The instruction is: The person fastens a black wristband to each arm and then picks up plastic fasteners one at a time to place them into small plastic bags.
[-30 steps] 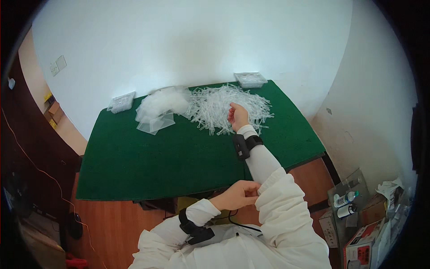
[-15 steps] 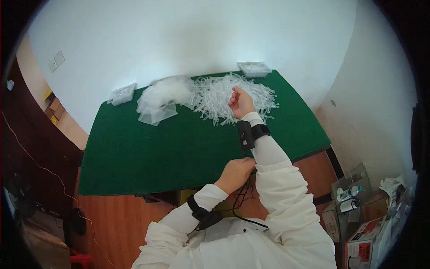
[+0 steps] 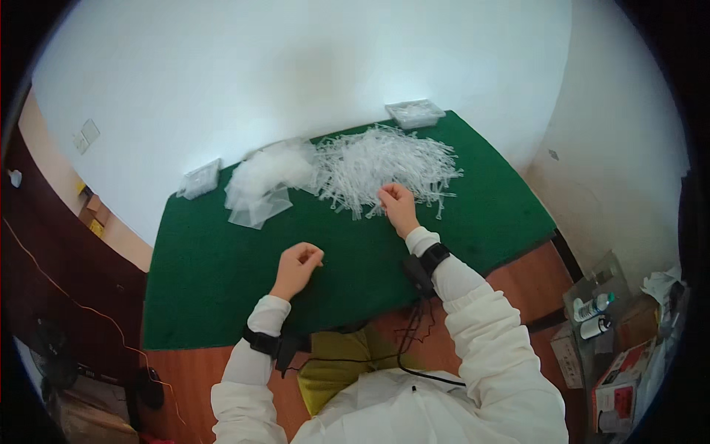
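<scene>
My right hand (image 3: 398, 206) reaches into the near edge of a heap of thin white plastic strips (image 3: 384, 166) on a green cloth (image 3: 222, 266); its fingers are pinched together among the strips. Over the cloth's middle hovers my left hand (image 3: 296, 265), fingers curled loosely, and whether anything small is in it cannot be made out. A pile of clear plastic bags (image 3: 262, 181) lies left of the strips. Both wrists wear black bands with cables.
A small clear tray (image 3: 200, 179) sits at the cloth's far left corner and another (image 3: 414, 112) at the far right corner. White wall behind. At the right edge of the table stand bottles (image 3: 595, 314) and boxes on a low shelf.
My left hand has risen from my lap onto the green cloth. My right hand has stayed at the near edge of the strip heap.
</scene>
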Action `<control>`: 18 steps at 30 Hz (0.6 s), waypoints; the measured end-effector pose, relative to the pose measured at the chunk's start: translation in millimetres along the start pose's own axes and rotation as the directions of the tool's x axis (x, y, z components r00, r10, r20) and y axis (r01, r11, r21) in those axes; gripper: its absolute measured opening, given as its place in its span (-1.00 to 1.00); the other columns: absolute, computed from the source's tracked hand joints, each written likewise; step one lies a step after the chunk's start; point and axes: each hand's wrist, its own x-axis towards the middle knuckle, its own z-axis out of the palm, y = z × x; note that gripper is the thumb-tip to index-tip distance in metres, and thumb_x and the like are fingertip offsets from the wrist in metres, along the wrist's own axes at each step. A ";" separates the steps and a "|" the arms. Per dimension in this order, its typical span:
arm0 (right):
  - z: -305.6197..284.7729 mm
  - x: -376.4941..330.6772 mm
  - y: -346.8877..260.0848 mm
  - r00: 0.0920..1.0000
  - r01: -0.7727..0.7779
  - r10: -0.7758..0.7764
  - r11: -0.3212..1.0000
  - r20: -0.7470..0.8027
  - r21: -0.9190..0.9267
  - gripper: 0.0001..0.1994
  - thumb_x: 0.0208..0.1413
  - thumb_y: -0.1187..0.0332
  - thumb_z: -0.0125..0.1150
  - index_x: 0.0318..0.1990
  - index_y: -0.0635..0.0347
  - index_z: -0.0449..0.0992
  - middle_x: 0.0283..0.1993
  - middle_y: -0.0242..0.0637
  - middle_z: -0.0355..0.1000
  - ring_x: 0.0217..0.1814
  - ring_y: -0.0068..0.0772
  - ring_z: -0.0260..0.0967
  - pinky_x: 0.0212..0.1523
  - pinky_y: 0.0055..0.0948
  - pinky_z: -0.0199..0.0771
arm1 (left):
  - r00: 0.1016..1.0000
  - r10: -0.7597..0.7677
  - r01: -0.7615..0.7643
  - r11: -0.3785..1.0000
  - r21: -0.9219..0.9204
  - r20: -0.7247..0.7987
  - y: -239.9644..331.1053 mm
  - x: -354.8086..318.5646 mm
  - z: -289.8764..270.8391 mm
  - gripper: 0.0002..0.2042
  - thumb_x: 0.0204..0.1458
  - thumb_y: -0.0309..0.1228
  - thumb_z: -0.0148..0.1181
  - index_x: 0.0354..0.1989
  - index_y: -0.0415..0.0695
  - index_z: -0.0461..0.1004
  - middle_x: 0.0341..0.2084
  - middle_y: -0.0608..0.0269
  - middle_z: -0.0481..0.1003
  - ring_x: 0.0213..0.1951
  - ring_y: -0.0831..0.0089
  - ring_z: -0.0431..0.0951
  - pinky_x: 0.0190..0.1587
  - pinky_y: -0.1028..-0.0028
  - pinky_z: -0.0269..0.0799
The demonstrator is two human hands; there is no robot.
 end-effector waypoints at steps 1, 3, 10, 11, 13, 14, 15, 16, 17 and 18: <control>5.3 0.1 1.6 0.994 0.106 -0.105 0.991 0.016 -0.082 -0.90 0.00 0.39 0.11 -0.44 0.23 0.41 -0.65 -0.42 0.27 -0.63 -0.58 0.21 -0.59 -0.56 0.20 | 0.998 -0.039 0.038 0.999 -0.025 -0.046 -8.8 8.8 -11.5 -0.87 -0.01 -0.41 0.13 -0.45 -0.23 0.45 -0.61 0.36 0.44 -0.58 0.65 0.38 -0.52 0.61 0.27; 12.4 -7.2 2.5 0.981 0.190 -0.174 0.953 0.088 -0.237 -0.89 -0.01 0.38 0.11 -0.44 0.21 0.41 -0.64 -0.38 0.28 -0.62 -0.51 0.23 -0.58 -0.51 0.22 | 0.989 -0.080 0.077 0.997 -0.029 -0.128 -26.6 24.3 -34.4 -0.86 -0.01 -0.40 0.13 -0.44 -0.23 0.45 -0.62 0.36 0.44 -0.58 0.65 0.38 -0.51 0.62 0.26; 23.3 -15.5 -6.9 0.875 0.472 -0.286 0.678 0.390 -0.564 -0.90 -0.07 0.34 0.12 -0.46 0.15 0.41 -0.59 -0.25 0.33 -0.55 -0.20 0.29 -0.52 -0.31 0.26 | 0.846 -0.277 0.160 0.947 -0.278 -0.456 -64.3 57.8 -70.1 -0.83 0.00 -0.36 0.13 -0.43 -0.23 0.45 -0.62 0.36 0.43 -0.56 0.63 0.39 -0.46 0.63 0.27; 22.5 -12.6 -7.3 0.852 0.516 -0.298 0.613 0.430 -0.598 -0.90 -0.08 0.34 0.12 -0.47 0.14 0.40 -0.59 -0.25 0.34 -0.54 -0.17 0.30 -0.52 -0.28 0.27 | 0.849 -0.143 0.094 0.988 -0.121 -0.508 -63.7 61.7 -67.3 -0.84 -0.01 -0.37 0.13 -0.43 -0.23 0.45 -0.62 0.36 0.43 -0.56 0.63 0.39 -0.47 0.63 0.27; 24.6 -11.4 -9.5 0.824 0.558 -0.283 0.559 0.491 -0.613 -0.90 -0.09 0.34 0.12 -0.49 0.14 0.40 -0.58 -0.25 0.34 -0.52 -0.13 0.31 -0.51 -0.26 0.27 | 0.834 -0.031 0.062 0.997 0.038 -0.551 -63.3 62.9 -60.2 -0.84 -0.01 -0.37 0.14 -0.43 -0.23 0.45 -0.62 0.36 0.43 -0.57 0.63 0.38 -0.47 0.62 0.27; 28.2 -10.9 -11.7 0.813 0.572 -0.282 0.546 0.508 -0.612 -0.90 -0.09 0.35 0.12 -0.49 0.15 0.41 -0.59 -0.25 0.34 -0.53 -0.16 0.31 -0.52 -0.29 0.27 | 0.858 -0.027 0.036 0.999 0.007 -0.513 -64.7 62.5 -58.3 -0.84 -0.01 -0.37 0.14 -0.42 -0.24 0.46 -0.61 0.37 0.42 -0.55 0.63 0.38 -0.46 0.64 0.25; 27.7 -10.6 -14.6 0.807 0.582 -0.282 0.524 0.518 -0.622 -0.91 -0.09 0.36 0.12 -0.48 0.16 0.41 -0.60 -0.26 0.34 -0.55 -0.19 0.31 -0.52 -0.31 0.27 | 0.886 -0.017 0.002 0.999 -0.032 -0.464 -66.5 62.3 -56.0 -0.84 0.00 -0.37 0.14 -0.42 -0.24 0.46 -0.60 0.38 0.42 -0.54 0.63 0.37 -0.45 0.65 0.24; 28.2 -12.0 -14.0 0.801 0.593 -0.285 0.500 0.527 -0.631 -0.92 -0.09 0.37 0.13 -0.48 0.16 0.42 -0.61 -0.26 0.33 -0.56 -0.21 0.31 -0.52 -0.34 0.28 | 0.883 -0.035 0.017 0.999 -0.042 -0.469 -67.0 58.3 -59.2 -0.84 0.00 -0.37 0.14 -0.42 -0.24 0.46 -0.60 0.38 0.42 -0.54 0.63 0.37 -0.45 0.65 0.24; 26.9 -12.3 -10.4 0.803 0.589 -0.273 0.494 0.529 -0.640 -0.92 -0.09 0.37 0.13 -0.48 0.16 0.42 -0.61 -0.26 0.33 -0.56 -0.21 0.31 -0.52 -0.34 0.28 | 0.889 -0.037 0.025 0.999 -0.032 -0.457 -65.4 59.1 -60.2 -0.85 -0.01 -0.39 0.14 -0.41 -0.24 0.46 -0.60 0.37 0.42 -0.53 0.63 0.39 -0.45 0.64 0.26; 28.2 -13.3 -6.2 0.807 0.584 -0.262 0.487 0.528 -0.650 -0.92 -0.09 0.37 0.13 -0.48 0.16 0.42 -0.60 -0.26 0.34 -0.56 -0.21 0.31 -0.52 -0.33 0.28 | 0.895 -0.036 0.029 0.999 -0.023 -0.445 -62.4 59.4 -61.1 -0.86 -0.01 -0.40 0.14 -0.40 -0.23 0.45 -0.59 0.36 0.43 -0.53 0.62 0.40 -0.45 0.64 0.28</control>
